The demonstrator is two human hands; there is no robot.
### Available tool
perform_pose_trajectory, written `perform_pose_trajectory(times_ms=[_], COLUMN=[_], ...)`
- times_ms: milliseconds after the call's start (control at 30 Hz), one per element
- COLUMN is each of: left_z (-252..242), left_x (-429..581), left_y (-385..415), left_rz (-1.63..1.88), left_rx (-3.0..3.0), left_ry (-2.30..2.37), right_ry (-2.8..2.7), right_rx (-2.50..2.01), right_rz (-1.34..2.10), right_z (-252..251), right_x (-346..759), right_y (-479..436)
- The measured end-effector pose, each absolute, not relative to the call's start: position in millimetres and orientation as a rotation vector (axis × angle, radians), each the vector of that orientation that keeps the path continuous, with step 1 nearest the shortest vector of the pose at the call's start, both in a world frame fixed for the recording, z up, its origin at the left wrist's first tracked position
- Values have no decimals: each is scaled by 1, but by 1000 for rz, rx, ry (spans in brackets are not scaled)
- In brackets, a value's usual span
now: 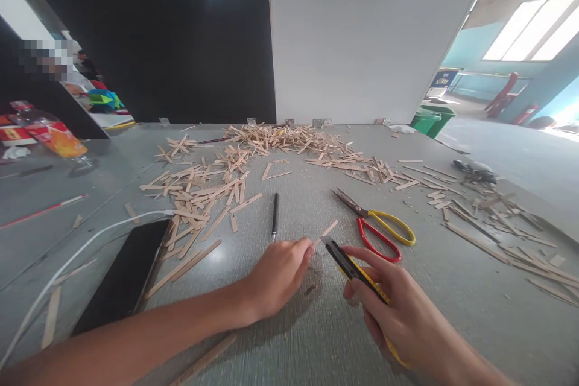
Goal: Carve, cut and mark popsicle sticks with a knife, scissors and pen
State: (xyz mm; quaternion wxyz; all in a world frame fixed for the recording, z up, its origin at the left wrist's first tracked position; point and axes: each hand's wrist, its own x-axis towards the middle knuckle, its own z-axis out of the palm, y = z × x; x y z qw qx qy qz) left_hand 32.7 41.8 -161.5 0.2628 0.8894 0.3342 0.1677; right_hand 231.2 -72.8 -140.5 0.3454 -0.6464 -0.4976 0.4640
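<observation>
Near the table's front middle, my left hand point(283, 271) is closed in a pinch on a small wooden craft stick point(330, 228), whose pale end points away to the right. My right hand point(400, 301) grips a yellow and black utility knife point(353, 268). The knife's tip is at the stick, just right of my left fingertips; whether the blade touches the wood I cannot tell. Beyond my right hand lie scissors point(364, 212) with one red and one yellow handle. A thin black pen-like tool point(275, 216) rests just past my left hand.
Loose craft sticks point(289, 137) are heaped at the back, with more scattered left and right. A black phone point(129, 271) with a white cable point(67, 265) lies at left. Beyond it a drink bottle point(56, 139) lies tilted. Black and white panels point(339, 42) border the table's back.
</observation>
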Motion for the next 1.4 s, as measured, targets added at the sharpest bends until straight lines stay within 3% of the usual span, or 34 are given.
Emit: perform_pose_trajectory(times_ms=[300, 467, 667, 833, 1033, 1200, 1400], left_z=[-167, -166, -167, -168, -169, -167, -167], left_x=[31, 32, 31, 30, 29, 30, 29], left_y=[43, 40, 40, 40, 38, 38, 38], left_rz=[457, 455, 459, 464, 477, 481, 483], left_rx=[2486, 2501, 2521, 2518, 2512, 2508, 2501], left_ry=[865, 908, 906, 905, 897, 891, 876], right_ry=[-1427, -1452, -1386, -1417, -1402, -1429, -1377], right_rx=[-1742, -1787, -1696, -1752, -1637, -1699, -1660], right_rz=[1218, 1064, 1285, 1093, 1349, 1049, 1109], right_z=[-138, -146, -137, -143, -134, -145, -150], right_x=[239, 224, 231, 225, 234, 225, 229], right_y=[-68, -69, -63, -66, -62, -65, -65])
